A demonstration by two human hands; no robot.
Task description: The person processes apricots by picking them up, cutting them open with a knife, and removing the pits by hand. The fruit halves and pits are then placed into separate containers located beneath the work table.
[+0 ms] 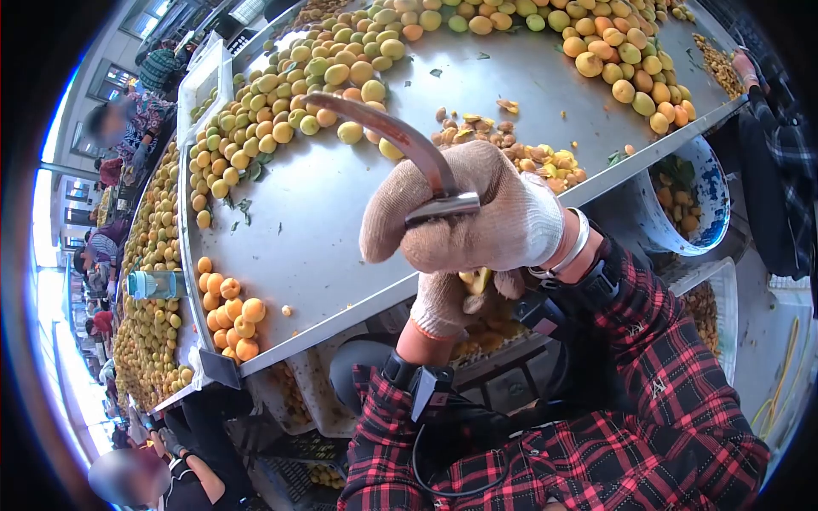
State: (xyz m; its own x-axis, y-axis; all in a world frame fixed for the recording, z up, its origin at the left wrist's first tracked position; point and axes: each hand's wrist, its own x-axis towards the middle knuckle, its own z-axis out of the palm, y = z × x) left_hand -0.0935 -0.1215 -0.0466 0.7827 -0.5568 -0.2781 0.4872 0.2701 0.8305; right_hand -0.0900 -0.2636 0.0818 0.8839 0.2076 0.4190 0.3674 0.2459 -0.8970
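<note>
My right hand (481, 209), in a soiled knit glove, is closed around a curved metal blade (388, 128) with a short metal cylinder (443, 209) at its base. The blade points up and left over the metal table (324, 230). Just below, partly hidden by my right hand, my gloved left hand (439, 302) has its fingers around a cut yellow fruit (477, 279), with a brown pit showing at it. Beyond my right hand lies a pile of pits and yellow fruit pieces (511, 153).
Yellow-green fruits (273, 102) cover the table's far and left sides; orange ones (234, 315) sit at the near left corner. A blue-white bucket (694, 200) stands at the right, a white crate (720, 315) below it. Other people are at the left and a person's gloved hand (745, 68) at upper right.
</note>
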